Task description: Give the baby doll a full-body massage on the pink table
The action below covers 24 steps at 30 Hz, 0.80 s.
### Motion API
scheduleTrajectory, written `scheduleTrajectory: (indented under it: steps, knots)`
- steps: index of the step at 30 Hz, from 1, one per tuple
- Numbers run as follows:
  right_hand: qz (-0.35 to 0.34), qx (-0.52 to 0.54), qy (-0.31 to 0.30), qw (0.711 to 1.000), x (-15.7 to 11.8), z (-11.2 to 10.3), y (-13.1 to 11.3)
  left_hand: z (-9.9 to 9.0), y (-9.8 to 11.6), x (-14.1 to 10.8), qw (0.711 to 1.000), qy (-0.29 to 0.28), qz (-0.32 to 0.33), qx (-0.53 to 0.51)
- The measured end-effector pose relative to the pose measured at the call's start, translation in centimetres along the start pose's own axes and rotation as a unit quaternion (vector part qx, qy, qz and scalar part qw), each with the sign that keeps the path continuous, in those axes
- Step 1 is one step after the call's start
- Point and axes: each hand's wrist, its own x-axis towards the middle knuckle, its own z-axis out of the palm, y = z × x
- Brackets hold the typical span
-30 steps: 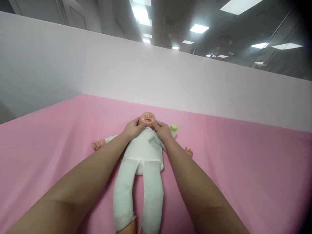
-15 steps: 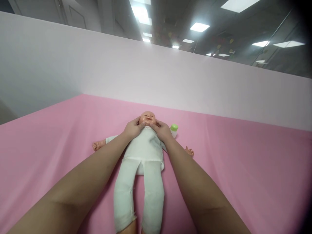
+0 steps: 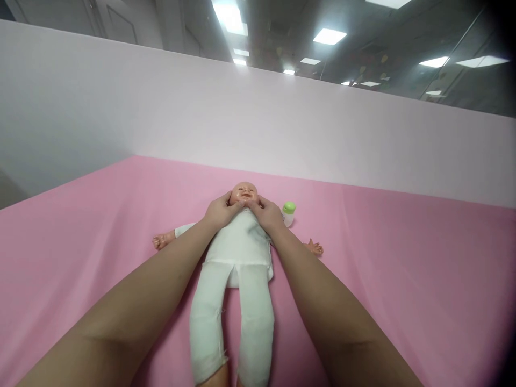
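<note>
Plainly, the doll point(image 3: 239, 242) lay straight ahead of me on its back, its long axis running away between my forearms point(image 3: 169, 279), legs nearest and head point(image 3: 244, 191) at the far end. My left hand point(image 3: 221, 213) and right hand point(image 3: 268, 216) were about equally near, one touching each side of that head. My fingers were curled in around its sides, thumbs point(image 3: 239, 205) close together by the chin; how hard they pressed, I couldn't tell. A green-capped bottle point(image 3: 288, 215) stood just beside my right hand. Beneath lay a pink sheet point(image 3: 387, 269), lightly creased, ending at a pale wall panel point(image 3: 290, 129); above that shone ceiling lights point(image 3: 329, 36).
</note>
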Motion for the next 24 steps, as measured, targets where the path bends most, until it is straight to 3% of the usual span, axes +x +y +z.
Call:
scheduleTrajectory:
  steps: [6,11,21,24]
  knots:
    - [0.018,-0.008,0.020,1.000,-0.3,0.0,-0.8,-0.1,0.4,-0.2,1.000,-0.012,0.009,-0.007]
    - [-0.003,0.008,-0.003,1.000,0.1,0.0,-0.3,0.0,-0.4,0.2,1.000,-0.009,0.009,-0.022]
    - [0.018,0.071,0.011,0.997,0.6,0.4,0.8,1.1,-2.2,1.3,0.985,0.012,0.006,-0.173]
    - [-0.003,0.042,0.015,0.999,0.2,0.2,0.2,0.9,-1.7,0.9,0.989,0.008,0.019,-0.145]
